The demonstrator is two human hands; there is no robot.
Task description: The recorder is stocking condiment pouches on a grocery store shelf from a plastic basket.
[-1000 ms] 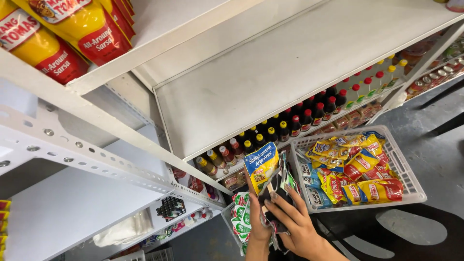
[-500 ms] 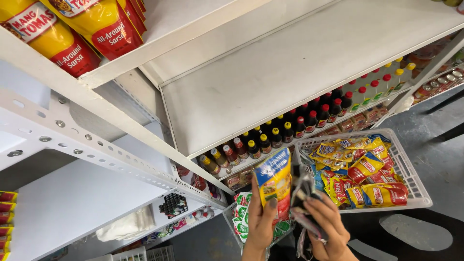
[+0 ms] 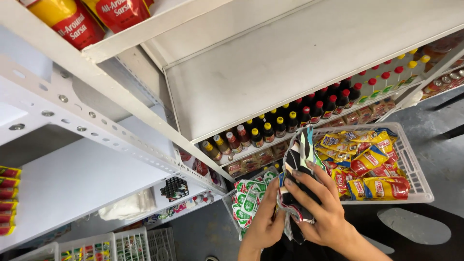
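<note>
Two bare hands meet low in the view, just in front of a white wire basket [image 3: 411,166]. The right hand [image 3: 319,208] wraps its fingers over a bundle of sachets [image 3: 297,164], closed around it from the right; the sachets stand edge-on and fan upward, too many and too overlapped to count. The left hand [image 3: 266,224] closes on the same bundle from the left, thumb side against its lower edge.

Left of the basket, just beside the left hand, lies a heap of green and white sachets [image 3: 249,200], number unclear. Inside the basket sit yellow and red snack packets [image 3: 367,164], roughly a dozen showing, piled loosely.

Beyond the basket, a white metal shelf [image 3: 290,77] stretches across. Under its front edge runs a row of dark sauce bottles [image 3: 275,128], about twenty, with yellow caps toward the left and red caps toward the right.

Farthest from the basket, at the upper left, two red and yellow pouches [image 3: 92,17] lie on a higher shelf.
</note>
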